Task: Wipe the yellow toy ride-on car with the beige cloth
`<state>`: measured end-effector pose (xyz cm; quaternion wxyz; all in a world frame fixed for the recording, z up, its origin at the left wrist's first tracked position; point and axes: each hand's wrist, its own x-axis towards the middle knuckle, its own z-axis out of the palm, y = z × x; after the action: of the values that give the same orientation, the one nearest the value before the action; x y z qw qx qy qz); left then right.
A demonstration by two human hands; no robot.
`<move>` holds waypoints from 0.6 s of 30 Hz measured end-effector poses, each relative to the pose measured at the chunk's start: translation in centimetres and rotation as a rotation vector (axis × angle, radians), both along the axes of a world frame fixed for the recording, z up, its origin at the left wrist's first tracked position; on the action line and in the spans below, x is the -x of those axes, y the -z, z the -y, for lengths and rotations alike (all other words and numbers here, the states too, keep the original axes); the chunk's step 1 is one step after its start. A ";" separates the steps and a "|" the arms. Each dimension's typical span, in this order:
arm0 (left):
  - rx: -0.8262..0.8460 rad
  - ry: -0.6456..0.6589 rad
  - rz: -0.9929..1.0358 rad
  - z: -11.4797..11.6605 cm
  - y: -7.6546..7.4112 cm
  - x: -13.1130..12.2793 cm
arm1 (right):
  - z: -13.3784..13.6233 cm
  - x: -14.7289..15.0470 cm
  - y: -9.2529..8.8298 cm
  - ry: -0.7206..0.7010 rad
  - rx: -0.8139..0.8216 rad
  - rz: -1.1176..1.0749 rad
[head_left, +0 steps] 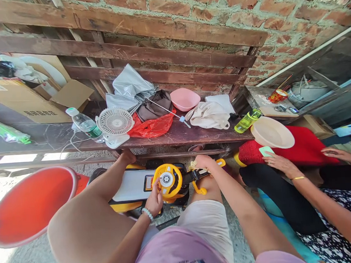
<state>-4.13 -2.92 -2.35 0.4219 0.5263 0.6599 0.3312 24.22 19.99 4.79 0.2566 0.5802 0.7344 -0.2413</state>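
A yellow, white and black ride-on toy (129,186) stands between my legs, below the bench. Its yellow steering wheel (179,181) has a white hub with a dark emblem. My left hand (154,200), with a beaded bracelet at the wrist, is closed on the near-left part of the rim, the thumb on top. Over the toy's black and yellow front arm (198,175) is my right hand (205,162). Its fingers are bunched round a small pale cloth (193,164), pressed to the arm. Part of that cloth is hidden in the fist.
On the wooden bench (164,141) stand a fan (115,121), a water bottle (85,124), an umbrella (129,85), a pink basin (185,99) and a green bottle (247,121). A red tub (36,207) is at left. At right another person's hand (277,164) holds a pale green object.
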 end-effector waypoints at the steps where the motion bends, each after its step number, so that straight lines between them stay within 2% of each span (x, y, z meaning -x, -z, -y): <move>1: -0.003 -0.004 0.002 0.0 -0.1 0.0 | -0.1 -1.0 0.0 0.038 -0.027 0.018; 5: -0.010 -0.019 0.031 -0.3 -0.6 -0.1 | 0.2 -4.3 -0.4 0.145 -0.114 0.093; 8: -0.011 -0.017 0.047 -0.4 -1.2 -0.2 | 0.9 -4.8 -0.5 0.200 -0.165 0.100; 13: -0.032 -0.017 0.048 -0.5 -2.1 -0.2 | 3.4 -4.8 0.0 0.306 -0.262 -0.147; 15: -0.025 -0.018 0.050 -0.5 -2.3 -0.2 | 5.1 -5.8 0.4 0.466 -0.335 -0.325; 18: -0.044 -0.026 0.068 -0.6 -2.2 -0.3 | 8.2 -8.3 1.5 0.891 -0.561 -0.621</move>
<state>-3.84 -2.29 -0.11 0.4280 0.5152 0.6445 0.3688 32.54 11.77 3.27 -0.2575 0.7796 0.4971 -0.2808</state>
